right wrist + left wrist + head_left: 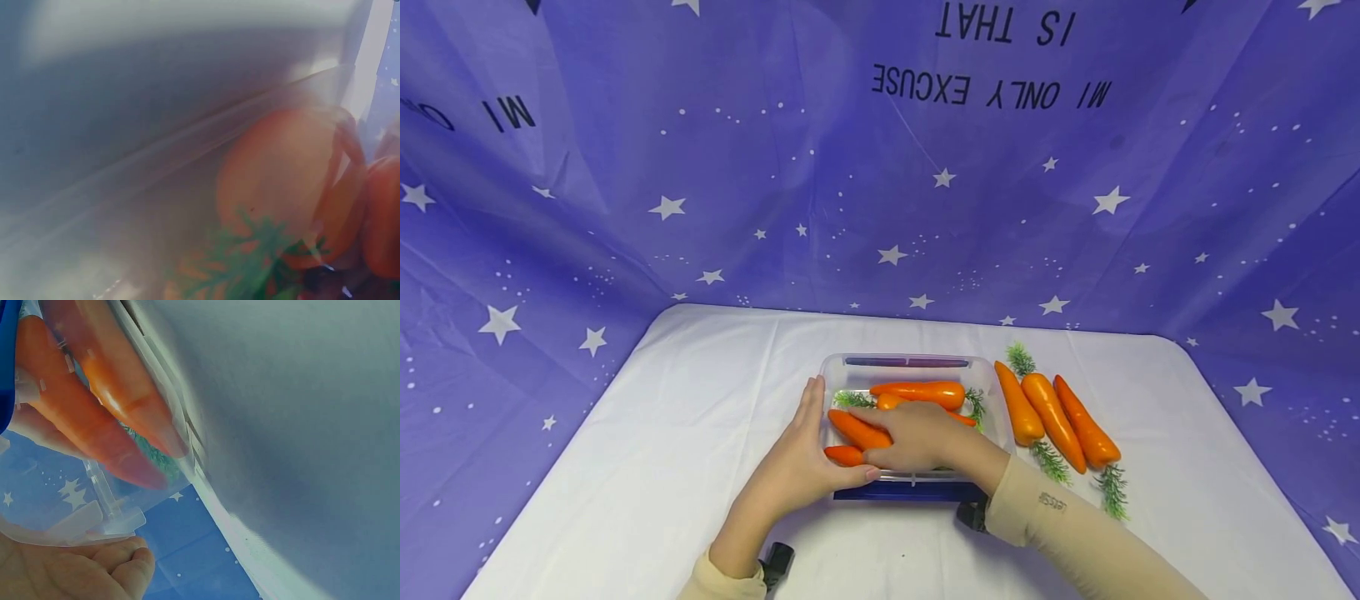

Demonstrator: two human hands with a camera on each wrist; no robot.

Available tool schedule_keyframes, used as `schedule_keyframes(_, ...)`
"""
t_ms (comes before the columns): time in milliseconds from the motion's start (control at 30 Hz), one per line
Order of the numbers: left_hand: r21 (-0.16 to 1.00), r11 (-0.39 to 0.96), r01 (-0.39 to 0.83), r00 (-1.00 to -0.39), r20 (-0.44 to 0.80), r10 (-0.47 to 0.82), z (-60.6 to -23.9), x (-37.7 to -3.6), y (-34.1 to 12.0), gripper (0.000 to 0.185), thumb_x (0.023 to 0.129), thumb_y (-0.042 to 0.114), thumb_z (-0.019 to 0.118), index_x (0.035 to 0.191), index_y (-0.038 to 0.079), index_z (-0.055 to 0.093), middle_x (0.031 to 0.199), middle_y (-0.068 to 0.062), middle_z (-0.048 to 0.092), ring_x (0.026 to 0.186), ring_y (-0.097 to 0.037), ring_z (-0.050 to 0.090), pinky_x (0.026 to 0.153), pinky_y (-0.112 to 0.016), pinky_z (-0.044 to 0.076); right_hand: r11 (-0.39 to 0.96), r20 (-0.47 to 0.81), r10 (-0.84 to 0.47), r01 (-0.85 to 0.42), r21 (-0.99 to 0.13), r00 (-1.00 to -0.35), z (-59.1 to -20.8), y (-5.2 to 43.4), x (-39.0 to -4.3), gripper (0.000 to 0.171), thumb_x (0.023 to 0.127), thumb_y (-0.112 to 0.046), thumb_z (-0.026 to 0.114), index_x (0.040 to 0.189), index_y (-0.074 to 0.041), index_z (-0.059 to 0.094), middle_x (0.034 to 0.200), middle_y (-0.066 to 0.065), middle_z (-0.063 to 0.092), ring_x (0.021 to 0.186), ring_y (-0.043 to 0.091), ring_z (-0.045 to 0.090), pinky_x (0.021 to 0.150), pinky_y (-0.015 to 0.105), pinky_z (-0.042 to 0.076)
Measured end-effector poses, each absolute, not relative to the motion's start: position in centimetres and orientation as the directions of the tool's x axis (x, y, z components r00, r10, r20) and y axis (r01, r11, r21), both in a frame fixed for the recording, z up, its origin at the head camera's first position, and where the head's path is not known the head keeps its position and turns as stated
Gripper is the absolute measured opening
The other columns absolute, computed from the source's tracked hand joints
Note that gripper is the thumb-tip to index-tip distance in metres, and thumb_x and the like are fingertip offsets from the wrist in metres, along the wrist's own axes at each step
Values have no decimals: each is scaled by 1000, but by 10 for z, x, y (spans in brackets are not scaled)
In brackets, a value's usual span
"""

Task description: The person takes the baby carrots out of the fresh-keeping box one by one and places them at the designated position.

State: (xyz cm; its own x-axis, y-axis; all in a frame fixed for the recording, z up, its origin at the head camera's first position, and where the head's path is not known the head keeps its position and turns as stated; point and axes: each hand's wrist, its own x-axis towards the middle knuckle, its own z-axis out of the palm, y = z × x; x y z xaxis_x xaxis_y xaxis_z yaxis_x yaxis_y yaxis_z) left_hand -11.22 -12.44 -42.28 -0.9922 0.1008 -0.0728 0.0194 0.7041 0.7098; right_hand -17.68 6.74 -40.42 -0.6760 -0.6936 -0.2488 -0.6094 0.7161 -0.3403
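Note:
A clear plastic box (996, 400) holds several orange carrots with green tops. My right hand (917, 435) is inside it, gripping a carrot (850, 426) between fingers and thumb. The tip of another carrot (842, 455) shows just in front of that one. Behind the hand, a carrot (925, 392) lies along the back of the box. My left hand (797, 458) rests against the box's near left corner, fingers straight along the left wall and thumb on the front rim. Two carrots (69, 412) show through the clear wall in the left wrist view.
To the right of the box, carrots (1054, 421) lie side by side on the white tablecloth (700, 400), with leafy tops (1112, 492) attached. A dark blue latch (902, 492) runs along the box's front. The purple starry cloth (820, 208) hangs behind the table.

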Motion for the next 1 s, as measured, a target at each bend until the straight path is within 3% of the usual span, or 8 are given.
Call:
schedule_keyframes(200, 715, 699, 6, -992, -82, 93, -422, -112, -124, 135, 56, 75, 72, 152, 26, -8, 160, 5, -6, 146, -19, 15, 115, -49, 26, 709, -181, -696, -624, -329, -695, -403, 76, -179, 55, 94, -55, 40, 145, -48, 23, 140, -11, 50, 106, 19, 62, 83, 43, 52)
schedule_keyframes(367, 709, 705, 6, -993, -79, 88, -422, -112, -124, 134, 56, 76, 71, 152, 25, -8, 161, 1, -5, 146, -21, 15, 115, -50, 26, 699, -138, -693, -613, -368, -707, -401, 80, -179, 52, 94, -64, 26, 144, -48, 27, 133, -12, 55, 100, 11, 63, 84, 37, 53)
schedule_keyframes(500, 707, 708, 11, -993, -76, 91, -422, -112, -124, 134, 58, 73, 72, 152, 23, -8, 161, -2, -5, 147, -23, 12, 115, -50, 25, 671, -94, -714, -639, -375, -694, -397, 84, -178, 54, 94, -66, 22, 145, -52, 15, 132, -12, 55, 88, 6, 63, 75, 32, 53)
schedule_keyframes(700, 713, 701, 16, -993, -70, 94, -423, -113, -124, 134, 59, 70, 75, 153, 20, -6, 161, -1, -4, 146, -22, 13, 115, -48, 25, 669, -44, -687, -607, -429, -726, -385, 98, -174, 56, 98, -51, 35, 146, -51, 8, 112, -17, 61, 85, 4, 61, 80, 31, 52)
schedule_keyframes(733, 714, 700, 18, -993, -67, 94, -423, -113, -124, 134, 59, 70, 75, 153, 20, -6, 161, -1, -4, 146, -21, 14, 115, -48, 26, 677, -45, -673, -591, -440, -738, -381, 101, -173, 57, 97, -49, 37, 146, -52, 7, 102, -16, 63, 79, 5, 61, 76, 32, 52)
schedule_keyframes(833, 716, 698, 23, -994, -60, 94, -423, -114, -124, 134, 58, 69, 76, 153, 20, -6, 161, -1, -3, 146, -21, 16, 115, -48, 27, 714, -31, -623, -553, -430, -781, -373, 111, -171, 63, 94, -46, 44, 145, -53, 8, 101, -17, 62, 73, 6, 57, 71, 29, 50)
schedule_keyframes(900, 717, 697, 22, -994, -60, 93, -424, -114, -124, 135, 58, 69, 76, 153, 21, -6, 161, -1, -3, 146, -22, 17, 114, -49, 27, 727, -27, -600, -531, -435, -799, -368, 119, -171, 65, 93, -45, 47, 144, -54, 8, 85, -11, 59, 60, 10, 51, 63, 29, 46)
schedule_keyframes(1000, 717, 697, 22, -994, -58, 92, -424, -113, -123, 135, 57, 70, 76, 153, 21, -6, 161, -2, -2, 145, -22, 17, 114, -49, 27, 743, -11, -572, -513, -430, -820, -362, 131, -170, 63, 93, -48, 47, 145, -54, 11, 86, -11, 61, 66, 7, 53, 76, 33, 48)
